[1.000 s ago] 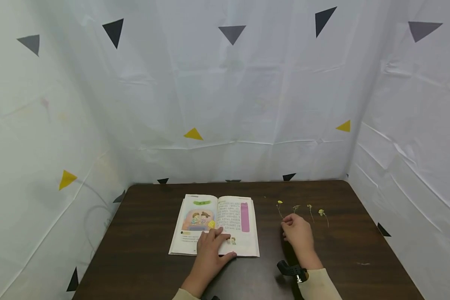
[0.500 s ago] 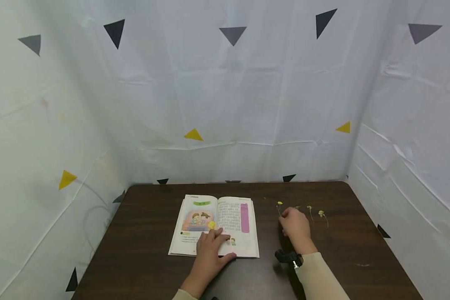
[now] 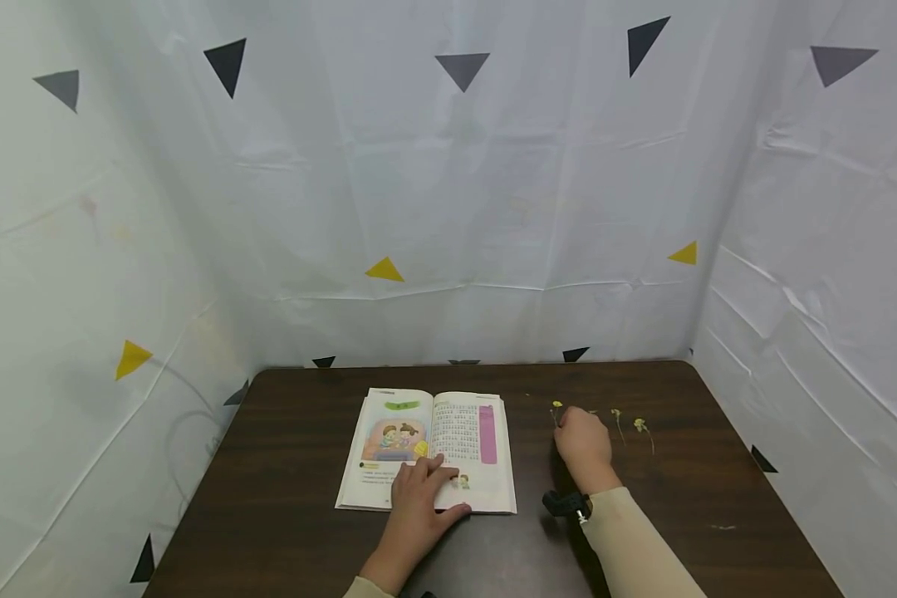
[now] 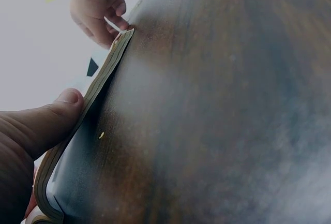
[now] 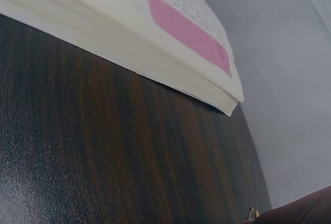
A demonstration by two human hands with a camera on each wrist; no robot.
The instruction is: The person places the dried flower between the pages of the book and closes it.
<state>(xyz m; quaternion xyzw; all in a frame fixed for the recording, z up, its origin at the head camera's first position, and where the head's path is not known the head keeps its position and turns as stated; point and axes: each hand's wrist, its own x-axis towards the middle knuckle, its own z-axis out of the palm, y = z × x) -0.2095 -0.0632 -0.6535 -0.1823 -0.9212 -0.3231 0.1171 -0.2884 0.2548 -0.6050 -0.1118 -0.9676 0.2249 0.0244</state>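
Well, left flower (image 3: 556, 404): on the table (image 3: 284, 465), right of the book (image 3: 493, 493), its yellow bloom just beside the right hand (image 3: 585, 448), its lower part hidden.
Right hand: back turned up, fingertips hidden from above; I cannot tell whether they pinch a stem.
Two more: a middle flower (image 3: 616, 413) and a right flower (image 3: 639, 424) lie apart from the hand.
Stems: probably almost weightless, limp and easily crushed; best taken low down, with a light pinch of thumb and forefinger.
Blooms: likely fragile, better left unsqueezed.
Book: thick, likely heavier, its soft pages apt to lift if unheld.
Left hand (image 3: 419, 500): fingers spread across the pages, thumb at the near edge.
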